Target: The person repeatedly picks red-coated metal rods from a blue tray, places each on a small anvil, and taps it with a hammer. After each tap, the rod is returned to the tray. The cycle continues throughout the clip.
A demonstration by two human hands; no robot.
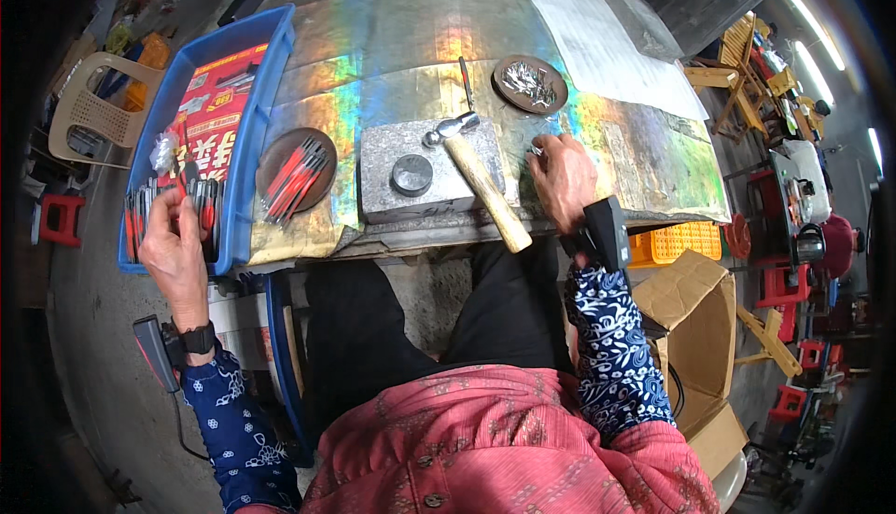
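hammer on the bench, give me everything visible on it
The hammer has a pale wooden handle and a small shiny metal head, one end rounded like a ball. It lies flat and diagonal: the head rests on the top far edge of the grey stone block, and the handle runs toward the person, its butt reaching past the front edge of the bench. Neither hand holds it; the right hand rests on the bench just to its right, apart from it. A round metal disc sits on the block beside it.

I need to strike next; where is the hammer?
In the head view, the hammer lies mid-table across the grey block, its handle pointing toward the right hand.
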